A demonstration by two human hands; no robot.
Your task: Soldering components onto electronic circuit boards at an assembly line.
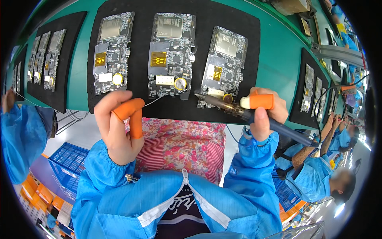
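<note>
- The right hand [264,113], right of centre in the frame, is clamped around a soldering iron [238,109]; an orange finger cot covers the index finger lying along the top of the grip.
- The iron's long axis runs from its dark blue handle at lower right up toward the left, and its metal tip ends at the lower edge of the right circuit board [223,67], just beside a round coin cell [227,98].
- The left hand [117,125], left of centre, has orange cots on thumb and forefinger, pinched together on a thin solder wire [156,100].
- The wire slants up and to the right from that pinch, and its free end reaches the bottom edge of the middle circuit board [171,55], close to that board's coin cell [180,83].
- So wire end and iron tip are apart: the wire sits left of the iron tip, on the neighbouring board, with the black connector at the middle board's corner between them.
- The right hand is the nearer one to the right board; the left hand is nearer the middle and left circuit board [111,51].
- All three boards lie upright side by side on a black foam mat [199,8], which rests on a green conveyor belt [278,51].
- More mats with boards sit at the upper left and the right edge.
- Co-workers in blue smocks appear at the far left and lower right, and a blue crate [67,163] stands at lower left.
</note>
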